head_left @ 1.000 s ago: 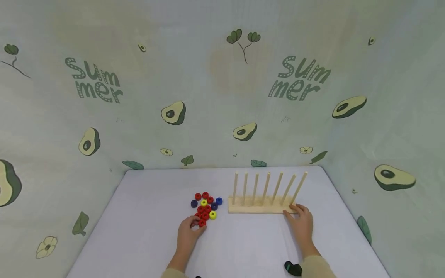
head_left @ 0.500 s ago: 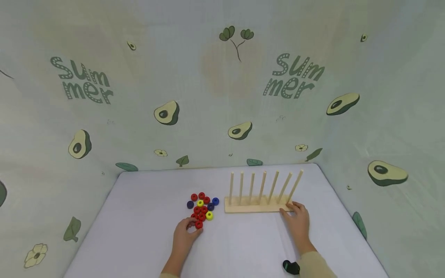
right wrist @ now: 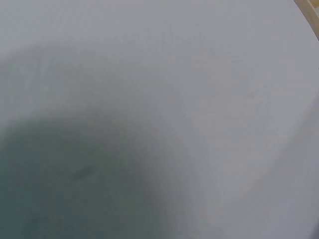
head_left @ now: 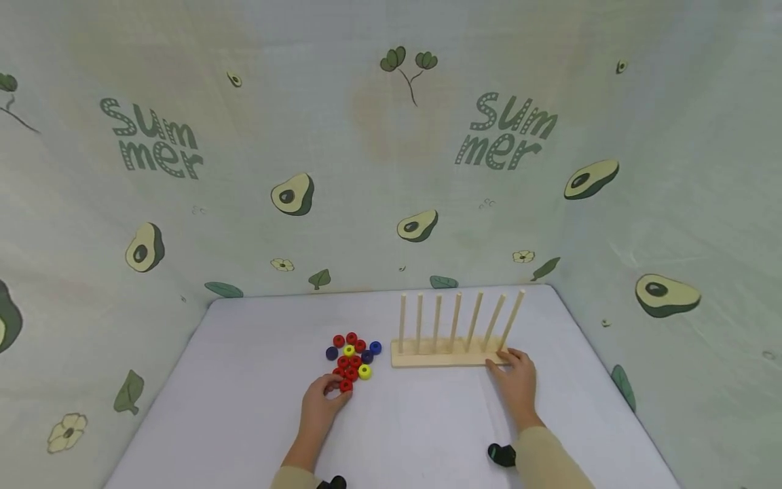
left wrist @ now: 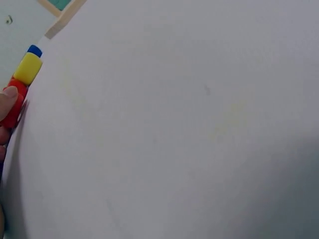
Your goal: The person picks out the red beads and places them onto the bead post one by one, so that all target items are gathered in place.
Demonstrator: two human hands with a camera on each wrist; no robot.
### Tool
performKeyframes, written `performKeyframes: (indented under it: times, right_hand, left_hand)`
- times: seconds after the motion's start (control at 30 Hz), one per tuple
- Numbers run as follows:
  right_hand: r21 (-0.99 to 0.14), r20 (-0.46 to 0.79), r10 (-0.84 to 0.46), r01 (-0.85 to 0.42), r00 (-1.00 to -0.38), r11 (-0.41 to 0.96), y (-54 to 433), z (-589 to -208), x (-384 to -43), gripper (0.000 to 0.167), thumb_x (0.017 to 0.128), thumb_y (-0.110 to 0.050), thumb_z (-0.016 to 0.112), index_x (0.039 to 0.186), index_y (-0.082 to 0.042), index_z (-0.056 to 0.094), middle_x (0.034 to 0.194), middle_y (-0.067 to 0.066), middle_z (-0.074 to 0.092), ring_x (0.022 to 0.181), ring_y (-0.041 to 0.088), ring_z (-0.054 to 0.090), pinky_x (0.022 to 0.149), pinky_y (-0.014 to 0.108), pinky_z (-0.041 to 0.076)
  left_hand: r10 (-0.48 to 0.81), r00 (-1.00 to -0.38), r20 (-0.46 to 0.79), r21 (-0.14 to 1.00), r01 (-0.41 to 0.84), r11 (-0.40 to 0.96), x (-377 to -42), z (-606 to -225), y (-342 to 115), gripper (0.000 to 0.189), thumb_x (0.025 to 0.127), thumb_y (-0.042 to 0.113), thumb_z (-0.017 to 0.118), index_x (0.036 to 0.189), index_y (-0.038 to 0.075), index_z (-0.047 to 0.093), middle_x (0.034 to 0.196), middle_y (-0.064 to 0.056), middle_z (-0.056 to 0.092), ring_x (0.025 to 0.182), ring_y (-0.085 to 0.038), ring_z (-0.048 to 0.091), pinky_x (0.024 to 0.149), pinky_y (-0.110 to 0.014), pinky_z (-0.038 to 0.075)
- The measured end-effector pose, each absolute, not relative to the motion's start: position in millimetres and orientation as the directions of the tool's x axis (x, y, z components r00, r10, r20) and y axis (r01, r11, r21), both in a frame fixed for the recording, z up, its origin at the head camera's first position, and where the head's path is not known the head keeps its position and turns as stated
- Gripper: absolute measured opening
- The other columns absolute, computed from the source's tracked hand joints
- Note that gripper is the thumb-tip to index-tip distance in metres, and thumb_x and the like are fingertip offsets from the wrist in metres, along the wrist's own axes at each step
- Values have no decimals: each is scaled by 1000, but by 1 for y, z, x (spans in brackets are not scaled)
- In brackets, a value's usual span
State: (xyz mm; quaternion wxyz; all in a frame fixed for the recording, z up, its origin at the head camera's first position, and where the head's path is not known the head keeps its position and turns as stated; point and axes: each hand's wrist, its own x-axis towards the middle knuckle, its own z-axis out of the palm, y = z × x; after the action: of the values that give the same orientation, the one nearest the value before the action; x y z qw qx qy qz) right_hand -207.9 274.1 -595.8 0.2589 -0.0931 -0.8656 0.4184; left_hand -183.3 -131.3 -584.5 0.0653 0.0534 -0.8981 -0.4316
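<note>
In the head view my left hand (head_left: 318, 407) pinches a red bead (head_left: 346, 386) at the near end of a bead cluster, its thumb on the near side. The left wrist view catches the thumb (left wrist: 8, 94) against red beads, with a yellow bead (left wrist: 28, 68) beyond them. More red beads (head_left: 351, 337), two yellow ones and several blue ones (head_left: 375, 348) lie close together on the table. My right hand (head_left: 519, 385) grips the right end of a wooden peg board (head_left: 442, 362), which bears a row of upright bare pegs (head_left: 437, 316).
A white-covered table (head_left: 415, 421) carries everything. Behind it and at its sides hangs a pale cloth (head_left: 354, 251) printed with avocados. Black wrist gear (head_left: 502, 455) shows beside the right sleeve. The right wrist view shows mostly tabletop and a corner of the wooden board (right wrist: 310, 17).
The head view has shifted slightly, moving the whole scene in the picture. Both hands keep their places, the left at the red bead and the right on the peg board's end.
</note>
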Motion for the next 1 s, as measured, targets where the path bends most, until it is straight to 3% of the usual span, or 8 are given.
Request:
performKeyframes:
  times: [0.4,0.63,0.83,1.0]
  right_hand:
    - [-785,341,387,-32,-857,619,273,-595,-210,38,75,-11,84,104,10,70,117,28,56,111,46,47,99,52,33]
    - [-787,307,391,-1,-868,617,275,-595,-210,40,76,-14,83,105,9,70,119,27,56,114,44,46,101,51,32]
    - [-782,314,399,3,-862,623,274,-594,-209,39,75,-13,84,104,9,70,118,26,57,113,44,47,100,50,33]
    - [-779,310,396,8,-864,627,274,-592,-207,38,75,-11,83,103,10,70,118,27,57,113,45,47,100,51,33]
  left_hand:
    - [-184,-982,32,836,-75,543,-189,-557,-122,34,76,17,84,105,10,69,88,-1,61,82,-20,53,65,-28,48]
    - [-110,-991,83,847,12,531,-201,-525,-99,35,78,21,84,108,13,68,99,-2,65,94,-22,58,79,-37,53]
    - [-46,-988,145,871,105,479,-209,-505,-77,32,76,20,85,103,15,69,95,2,66,91,-23,58,74,-31,51]
    - [-6,-983,185,878,163,450,-211,-490,-63,30,76,19,85,101,14,69,92,-4,65,83,-21,56,66,-30,48]
